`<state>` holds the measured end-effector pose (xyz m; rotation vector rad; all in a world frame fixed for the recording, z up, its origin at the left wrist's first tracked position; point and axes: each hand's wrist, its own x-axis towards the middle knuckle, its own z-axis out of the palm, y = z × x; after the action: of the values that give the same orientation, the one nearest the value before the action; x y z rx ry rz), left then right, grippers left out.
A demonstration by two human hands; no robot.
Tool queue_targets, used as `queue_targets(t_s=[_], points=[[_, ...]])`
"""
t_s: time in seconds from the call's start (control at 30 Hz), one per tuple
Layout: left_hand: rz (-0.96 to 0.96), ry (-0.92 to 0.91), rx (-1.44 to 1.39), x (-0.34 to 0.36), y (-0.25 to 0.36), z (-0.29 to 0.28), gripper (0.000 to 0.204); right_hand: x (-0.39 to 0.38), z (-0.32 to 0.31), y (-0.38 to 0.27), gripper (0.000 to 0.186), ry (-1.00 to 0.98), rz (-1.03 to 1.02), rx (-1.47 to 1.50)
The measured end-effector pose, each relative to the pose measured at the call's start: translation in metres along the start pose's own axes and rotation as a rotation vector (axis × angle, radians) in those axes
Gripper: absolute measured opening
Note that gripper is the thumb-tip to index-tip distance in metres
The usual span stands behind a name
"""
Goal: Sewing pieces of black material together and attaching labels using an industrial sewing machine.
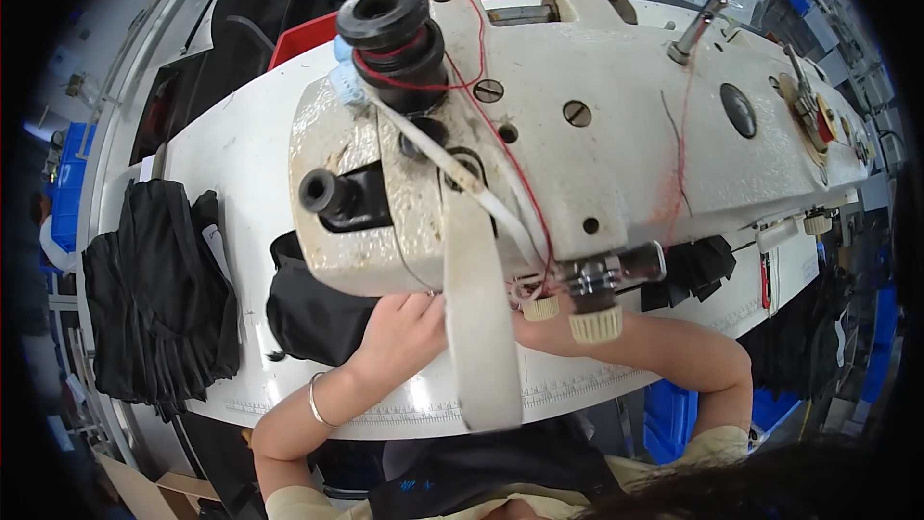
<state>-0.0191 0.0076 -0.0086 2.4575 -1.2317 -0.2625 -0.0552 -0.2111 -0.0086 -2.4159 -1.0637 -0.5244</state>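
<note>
A white sewing machine head (616, 135) spans the middle of the view, with red thread (520, 173) running over it and a pale strap (481, 337) hanging down its front. My left hand (404, 332) rests beside a black fabric piece (322, 313) at the head's lower edge. Its knuckles show close together, while the fingertips are hidden under the machine. Past the strap, my right hand (553, 335) reaches under the machine, behind cream-coloured knobs (597, 325). The fingers of that hand are out of sight, so what it touches cannot be made out.
A pile of black fabric pieces (159, 289) covers the table's left end. More black pieces (693, 270) lie right of the machine, near a slim red tool (765, 281). A ruler strip (587, 388) follows the near edge. Behind stands a red bin (298, 39).
</note>
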Motion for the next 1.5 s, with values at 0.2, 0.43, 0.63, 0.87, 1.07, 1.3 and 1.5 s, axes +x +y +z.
queue_targets(t_s=[0.2, 0.43, 0.63, 0.87, 1.07, 1.3, 1.5], points=[[0.172, 0.303, 0.391, 0.008, 0.002, -0.012, 0.026, -0.007, 0.002, -0.001, 0.036, -0.305, 0.327, 0.246], [0.075, 0.299, -0.008, -0.003, -0.016, 0.005, 0.033, -0.015, 0.022, -0.003, 0.03, -0.081, 0.369, 0.375], [-0.071, 0.254, -0.196, -0.01, -0.018, -0.001, 0.034, -0.013, -0.003, -0.003, 0.014, -0.088, 0.075, -0.042], [0.028, 0.259, -0.077, -0.009, -0.018, 0.009, 0.04, -0.014, 0.019, -0.006, 0.007, -0.057, -0.008, -0.143], [0.108, 0.289, -0.025, 0.001, -0.008, -0.002, 0.041, -0.003, 0.002, -0.007, 0.009, 0.065, 0.021, -0.187], [0.197, 0.331, 0.03, 0.007, 0.004, -0.015, 0.043, -0.005, -0.002, -0.01, 0.011, -0.005, 0.008, -0.264], [0.112, 0.362, -0.065, 0.008, 0.004, -0.014, 0.046, -0.004, -0.01, -0.006, 0.01, -0.121, -0.057, -0.136]])
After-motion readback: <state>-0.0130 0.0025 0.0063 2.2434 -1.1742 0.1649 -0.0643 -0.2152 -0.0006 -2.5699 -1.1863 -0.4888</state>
